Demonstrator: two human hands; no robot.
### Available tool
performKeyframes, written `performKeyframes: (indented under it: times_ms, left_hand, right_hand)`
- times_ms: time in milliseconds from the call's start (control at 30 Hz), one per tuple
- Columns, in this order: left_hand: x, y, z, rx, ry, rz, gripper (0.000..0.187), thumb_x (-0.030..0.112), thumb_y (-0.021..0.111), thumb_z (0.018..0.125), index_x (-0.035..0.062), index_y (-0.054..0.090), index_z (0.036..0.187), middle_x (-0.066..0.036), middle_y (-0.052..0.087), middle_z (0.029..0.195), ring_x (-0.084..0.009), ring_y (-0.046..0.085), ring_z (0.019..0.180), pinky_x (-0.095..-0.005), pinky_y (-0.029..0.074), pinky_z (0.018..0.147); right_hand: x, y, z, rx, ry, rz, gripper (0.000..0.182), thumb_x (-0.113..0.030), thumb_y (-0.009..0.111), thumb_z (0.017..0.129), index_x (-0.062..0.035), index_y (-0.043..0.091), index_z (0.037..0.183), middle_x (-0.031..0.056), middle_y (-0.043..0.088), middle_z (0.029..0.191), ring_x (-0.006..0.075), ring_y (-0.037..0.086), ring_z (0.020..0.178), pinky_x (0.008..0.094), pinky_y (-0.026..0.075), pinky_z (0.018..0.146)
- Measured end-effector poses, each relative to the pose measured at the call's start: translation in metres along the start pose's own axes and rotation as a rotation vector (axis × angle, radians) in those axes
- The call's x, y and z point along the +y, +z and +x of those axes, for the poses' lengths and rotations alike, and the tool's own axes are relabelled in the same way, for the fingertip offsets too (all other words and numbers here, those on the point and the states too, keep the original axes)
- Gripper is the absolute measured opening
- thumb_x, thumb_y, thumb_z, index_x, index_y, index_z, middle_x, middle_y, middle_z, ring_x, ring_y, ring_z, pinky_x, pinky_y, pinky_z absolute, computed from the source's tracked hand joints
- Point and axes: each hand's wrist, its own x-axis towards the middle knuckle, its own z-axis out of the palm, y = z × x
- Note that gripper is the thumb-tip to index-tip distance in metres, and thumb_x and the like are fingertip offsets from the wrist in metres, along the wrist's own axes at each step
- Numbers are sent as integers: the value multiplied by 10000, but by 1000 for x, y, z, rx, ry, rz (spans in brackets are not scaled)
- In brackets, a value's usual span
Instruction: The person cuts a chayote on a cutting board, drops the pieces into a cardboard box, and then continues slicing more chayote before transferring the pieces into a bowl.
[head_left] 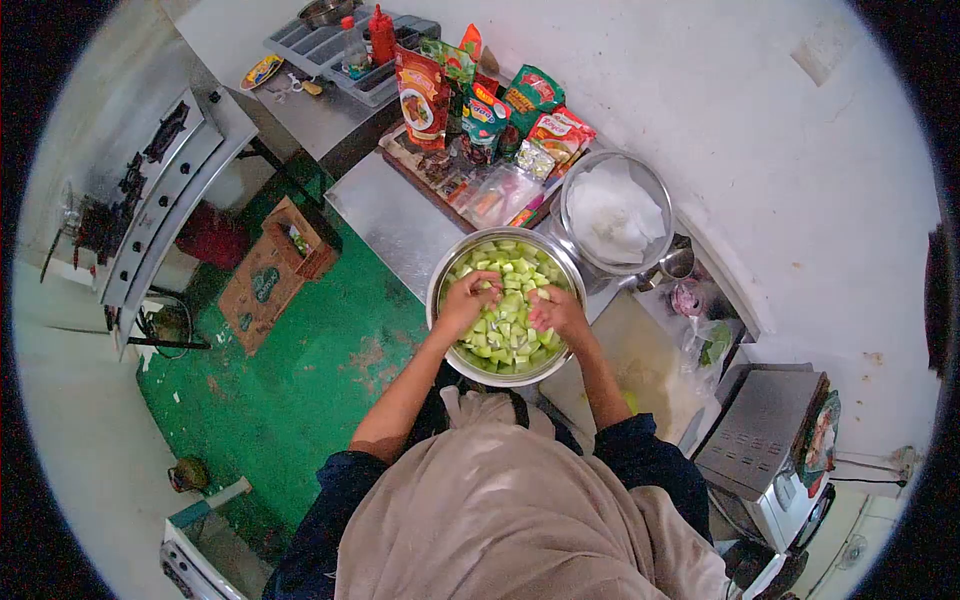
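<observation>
A round metal bowl (pixel 437 322) is full of pale green diced vegetable pieces (pixel 507 335); they look like chayote, but I cannot be sure of the kind. Both of my hands are inside the bowl, at its upper half. My left hand (pixel 474 296) comes in from the left, its fingers curled around some pieces. Opposite it, my right hand (pixel 560 313) has bent fingers against the cubes, with a pale piece by the fingertips. A short gap filled with cubes separates the hands.
Behind the bowl is a tray (pixel 440 192) with seasoning packets. A clear container (pixel 617 212) with a white bag stands at its right. A cutting board (pixel 640 362) lies right of the bowl, near a silver oven (pixel 762 430). A stove (pixel 160 205) is at the left.
</observation>
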Motion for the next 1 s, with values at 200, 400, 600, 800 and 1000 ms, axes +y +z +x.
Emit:
performKeyframes:
  times_ms: [200,400,600,800,1000]
  left_hand:
    - [2,-3,2,7,4,-113,253,65,516,876,-16,569,1109,-78,643,965,-129,604,860,-261,459,808]
    - [-2,-5,0,14,90,-51,288,41,475,861,-6,567,1130,-72,644,1013,-125,599,908,-252,450,817]
    - [-1,-6,0,16,30,-56,299,17,557,830,8,565,1128,-62,636,1017,-119,591,911,-245,461,815]
    - [-1,4,-4,-115,128,93,359,79,710,779,9,573,1103,-63,640,966,-118,590,880,-252,480,782]
    - [-3,0,-2,-110,65,24,262,55,670,812,17,612,1065,-28,650,889,-108,607,789,-250,495,750]
  right_hand:
    - [-12,6,-10,349,-308,-628,339,-189,654,800,-25,526,1068,161,622,789,310,616,681,387,490,620]
    - [0,24,2,329,-441,-1013,260,-160,605,801,-35,579,1028,198,587,933,370,592,890,452,488,740]
    - [15,37,20,352,-444,-958,213,-173,596,819,-26,614,973,190,613,906,366,608,851,429,498,738]
    - [0,31,19,79,-229,-48,151,-130,597,869,8,619,927,45,645,758,93,578,627,235,475,561]
    - [-4,32,13,-24,-244,118,148,-118,576,891,10,614,954,54,644,798,104,589,679,242,484,591]
